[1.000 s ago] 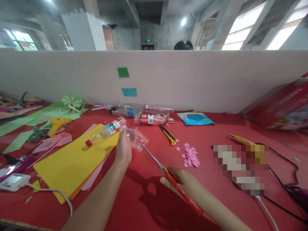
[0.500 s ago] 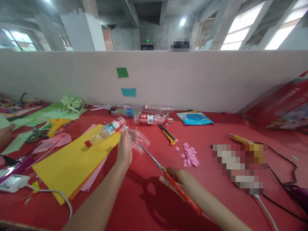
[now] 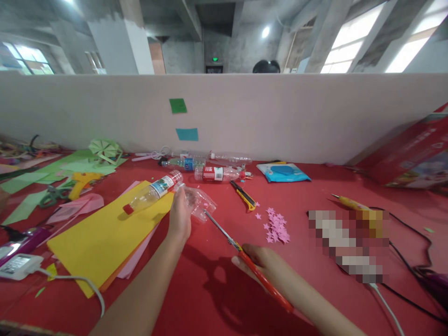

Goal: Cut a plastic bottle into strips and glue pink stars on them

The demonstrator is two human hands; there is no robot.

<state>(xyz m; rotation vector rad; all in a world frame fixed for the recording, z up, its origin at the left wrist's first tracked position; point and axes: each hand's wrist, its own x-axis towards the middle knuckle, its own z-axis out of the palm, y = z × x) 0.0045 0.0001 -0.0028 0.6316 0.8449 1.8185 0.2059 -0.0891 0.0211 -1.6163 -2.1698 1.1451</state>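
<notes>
In the head view, your left hand is closed round the neck end of the clear plastic piece, holding it just above the table. Your right hand grips the red handles of the scissors, whose tips meet the piece's near edge. Beyond the scissors lie a cutter and pink stars; the yellow paper lies left of your left hand, partly under a labelled bottle.

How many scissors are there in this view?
2: red-handled scissors in the right hand, and green-handled scissors beside the yellow glue gun. More may be hidden.
</notes>
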